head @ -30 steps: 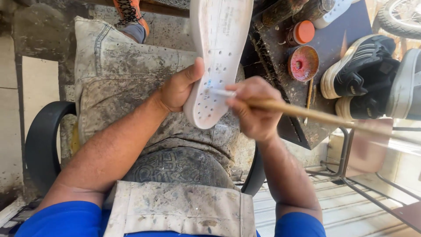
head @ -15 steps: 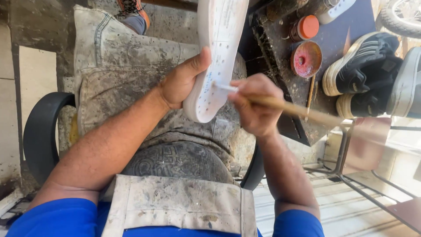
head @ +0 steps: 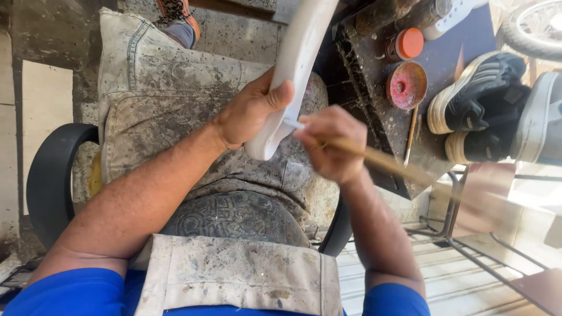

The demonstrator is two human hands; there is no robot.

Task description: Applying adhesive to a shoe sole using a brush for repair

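Observation:
My left hand grips a white shoe sole near its lower end, thumb across its edge. The sole is turned nearly edge-on and rises toward the top of the view. My right hand is closed around a long wooden-handled brush; its tip touches the sole just below my left thumb. The brush handle is blurred and runs out to the right. Both hands hover over my lap, which is covered by a stained grey apron.
A dark work table at the right carries a red-stained glue dish, an orange-lidded jar and a thin stick. Black and white shoes lie at the far right. A black tyre seat surrounds me. A metal rack stands lower right.
The sole has rotated from showing its flat dotted face to nearly edge-on. My left thumb has shifted across the edge, and my right hand with the brush stays against the sole.

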